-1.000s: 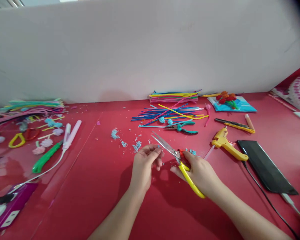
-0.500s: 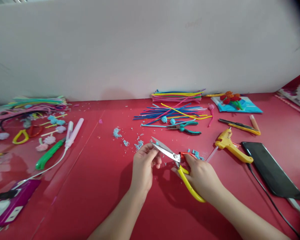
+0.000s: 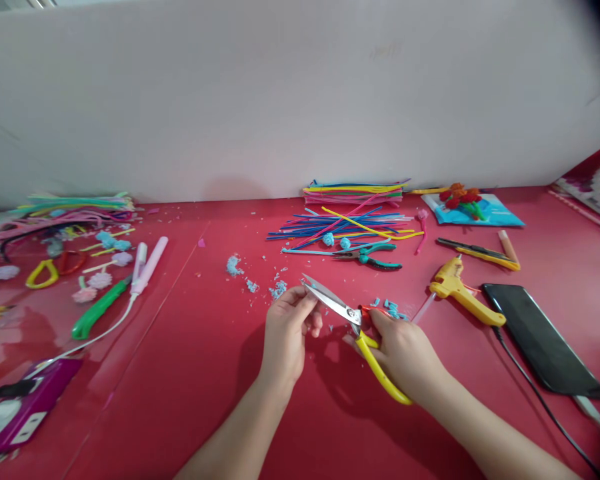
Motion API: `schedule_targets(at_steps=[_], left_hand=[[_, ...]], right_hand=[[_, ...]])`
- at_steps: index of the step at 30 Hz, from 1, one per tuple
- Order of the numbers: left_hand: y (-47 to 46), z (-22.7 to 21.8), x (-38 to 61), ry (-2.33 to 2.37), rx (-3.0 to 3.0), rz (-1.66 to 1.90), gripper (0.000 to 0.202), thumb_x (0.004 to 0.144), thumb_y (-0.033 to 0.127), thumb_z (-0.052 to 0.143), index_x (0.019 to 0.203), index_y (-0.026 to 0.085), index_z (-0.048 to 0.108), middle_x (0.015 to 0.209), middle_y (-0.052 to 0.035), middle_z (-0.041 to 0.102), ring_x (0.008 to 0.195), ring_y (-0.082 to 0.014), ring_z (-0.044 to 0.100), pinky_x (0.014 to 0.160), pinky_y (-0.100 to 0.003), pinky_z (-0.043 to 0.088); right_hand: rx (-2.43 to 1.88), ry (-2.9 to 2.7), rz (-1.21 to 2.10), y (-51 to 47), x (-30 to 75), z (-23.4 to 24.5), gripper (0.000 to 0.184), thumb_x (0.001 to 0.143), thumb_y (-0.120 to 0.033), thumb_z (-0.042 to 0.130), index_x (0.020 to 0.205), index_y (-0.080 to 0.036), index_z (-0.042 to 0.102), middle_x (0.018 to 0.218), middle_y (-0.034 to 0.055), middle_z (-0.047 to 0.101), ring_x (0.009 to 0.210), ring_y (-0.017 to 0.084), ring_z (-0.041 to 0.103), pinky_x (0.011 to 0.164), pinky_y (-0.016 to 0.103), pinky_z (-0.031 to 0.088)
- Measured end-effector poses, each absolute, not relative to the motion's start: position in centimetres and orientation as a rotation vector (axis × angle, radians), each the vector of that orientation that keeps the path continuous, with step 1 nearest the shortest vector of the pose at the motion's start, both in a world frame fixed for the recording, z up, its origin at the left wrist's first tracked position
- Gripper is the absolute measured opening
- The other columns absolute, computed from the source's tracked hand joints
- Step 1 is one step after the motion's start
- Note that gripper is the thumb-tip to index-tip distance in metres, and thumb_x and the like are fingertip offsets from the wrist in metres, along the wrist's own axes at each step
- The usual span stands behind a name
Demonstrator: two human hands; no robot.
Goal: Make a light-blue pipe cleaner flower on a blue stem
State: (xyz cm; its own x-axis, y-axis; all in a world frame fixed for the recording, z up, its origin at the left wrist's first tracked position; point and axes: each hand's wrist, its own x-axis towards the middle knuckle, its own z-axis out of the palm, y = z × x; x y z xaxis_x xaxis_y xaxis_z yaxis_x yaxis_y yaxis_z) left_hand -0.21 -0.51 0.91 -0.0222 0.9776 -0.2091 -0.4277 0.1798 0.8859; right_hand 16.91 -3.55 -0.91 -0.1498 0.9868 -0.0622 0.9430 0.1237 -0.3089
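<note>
Here, over the red worktop [image 3: 205, 373], we see the right hand [image 3: 405, 353] with its grip closed round the yellow handles of the scissors [image 3: 337, 305], whose blades lie close together and point up and to the left. The left hand [image 3: 286, 333] meets the blade tips with thumb and fingers pinched together, on what we cannot tell. Blue scraps [image 3: 278, 289] lie just beyond the hands, pliers [image 3: 370, 254] and loose pipe cleaners [image 3: 345, 223] farther back, a yellow glue gun [image 3: 461, 293] and a phone [image 3: 543, 340] to the right.

Head-worn view, forward and down — close over table [image 3: 190, 373]
</note>
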Motion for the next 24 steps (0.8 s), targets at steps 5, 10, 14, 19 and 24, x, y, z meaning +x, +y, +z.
schedule_targets(at_steps=[5,10,14,19,24], left_hand=[[-0.49,1.06,-0.23,1.029,0.713,1.269,0.014,0.071,0.024,0.067,0.073,0.014,0.058,0.052,0.0037,0.054,0.041,-0.0041,0.043,0.037,-0.015,0.030],[-0.44,1.13,-0.21,1.047,0.712,1.269,0.016,0.069,0.025,0.068,0.071,0.015,0.056,0.051,0.0037,0.054,0.040,-0.0047,0.043,0.036,-0.015,0.030],[-0.42,1.01,-0.24,1.046,0.722,1.271,0.015,0.070,0.025,0.067,0.071,0.015,0.057,0.052,0.0032,0.055,0.041,-0.0048,0.043,0.036,-0.015,0.030],[-0.41,1.03,-0.28,1.023,0.742,1.269,0.013,0.072,0.025,0.065,0.074,0.014,0.058,0.058,0.0025,0.057,0.042,-0.0039,0.044,0.037,-0.015,0.031],[-0.41,1.07,-0.25,1.030,0.729,1.255,0.017,0.070,0.028,0.067,0.077,0.014,0.059,0.061,0.0012,0.060,0.042,-0.0042,0.046,0.037,-0.016,0.032]], right_hand=[[-1.928,-2.239,0.400,-3.58,17.06,-0.83,0.034,0.082,-0.053,0.043,0.071,-0.021,0.045,0.060,0.0033,0.062,0.051,0.019,0.057,0.046,0.025,0.022],[-1.917,-2.229,0.372,-3.59,17.17,-0.87,0.034,0.082,-0.053,0.044,0.070,-0.021,0.045,0.057,0.0021,0.060,0.048,0.017,0.055,0.046,0.025,0.021],[-1.900,-2.219,0.380,-3.58,17.19,-0.78,0.033,0.081,-0.052,0.044,0.069,-0.021,0.046,0.056,0.0020,0.059,0.046,0.016,0.053,0.045,0.025,0.020],[-1.947,-2.245,0.347,-3.53,17.31,-0.84,0.031,0.080,-0.050,0.049,0.069,-0.021,0.047,0.053,0.0013,0.057,0.046,0.017,0.054,0.045,0.024,0.019],[-1.983,-2.224,0.341,-3.48,17.27,-0.66,0.028,0.080,-0.047,0.048,0.068,-0.022,0.047,0.053,0.0017,0.058,0.046,0.017,0.055,0.045,0.024,0.019]])
